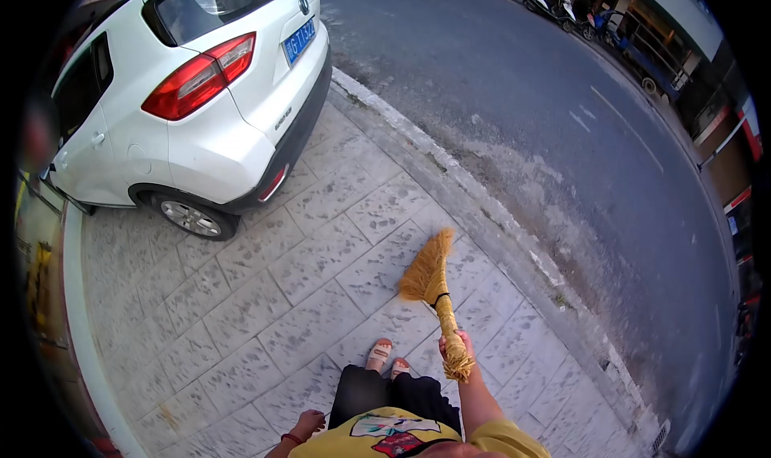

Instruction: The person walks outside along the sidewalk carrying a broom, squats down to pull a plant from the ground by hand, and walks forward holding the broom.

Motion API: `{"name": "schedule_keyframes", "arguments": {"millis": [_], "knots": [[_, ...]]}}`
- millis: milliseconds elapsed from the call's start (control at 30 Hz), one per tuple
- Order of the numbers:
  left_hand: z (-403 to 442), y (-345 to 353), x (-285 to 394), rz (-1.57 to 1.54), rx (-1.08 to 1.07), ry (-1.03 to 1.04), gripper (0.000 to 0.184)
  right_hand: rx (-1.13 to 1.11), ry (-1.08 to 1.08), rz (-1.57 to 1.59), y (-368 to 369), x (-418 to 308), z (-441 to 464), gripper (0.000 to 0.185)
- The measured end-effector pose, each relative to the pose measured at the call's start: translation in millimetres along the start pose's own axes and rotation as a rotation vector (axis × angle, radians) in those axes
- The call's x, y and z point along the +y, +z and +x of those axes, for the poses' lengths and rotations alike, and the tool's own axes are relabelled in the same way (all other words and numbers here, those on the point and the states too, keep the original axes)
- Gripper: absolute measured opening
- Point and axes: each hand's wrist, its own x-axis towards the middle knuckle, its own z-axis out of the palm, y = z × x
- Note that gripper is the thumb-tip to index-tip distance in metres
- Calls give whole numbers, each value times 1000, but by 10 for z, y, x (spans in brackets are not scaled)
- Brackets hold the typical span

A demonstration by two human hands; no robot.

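Note:
My right hand (467, 345) is wrapped round the handle of a straw broom (426, 275). The broom points forward from me, its fanned bristles over the paving and a dark band binding its neck. The short plaited handle ends in a frayed tuft just behind my grip. Whether the bristles touch the ground I cannot tell. At my side hangs my left hand (309, 422), its fingers loosely bent with nothing visible in them. A red band circles that wrist.
A white car (217, 88) is parked ahead on the left of the tiled pavement (273, 313). A stone kerb (482, 193) runs diagonally along the grey road (514, 88) at right. Scooters (554, 8) and a blue cargo vehicle (650, 60) stand across the road.

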Motion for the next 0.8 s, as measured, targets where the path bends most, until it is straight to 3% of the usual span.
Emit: {"name": "schedule_keyframes", "arguments": {"millis": [33, 67, 167, 233, 367, 433, 533, 667, 800], "knots": [[10, -50, 124, -252, 33, -151, 14, 31, 13, -157, 62, 44, -3, 35], [54, -101, 217, -244, 32, -153, 14, 63, 26, -314, 136, 93, -10, 35], [198, -232, 415, -230, 14, -73, 16, 94, 182, -307, 449, 358, -119, 35], [238, -279, 527, -212, -2, -65, 19, 178, 150, -275, 623, 493, -193, 36], [454, -406, 409, -99, -74, -123, 24, 33, 238, -327, 445, 574, -70, 37], [449, -512, 509, 136, -160, 3, 18, -35, 232, -386, 566, 645, 40, 42], [529, -620, 551, 241, -123, -47, 18, 19, 238, -422, 690, 666, 132, 39], [550, -754, 732, 140, -78, -110, 19, -15, 235, -388, 362, 669, 143, 36], [801, -751, 824, 63, -77, -7, 22, -8, 203, -310, 291, 518, -54, 35]]}}
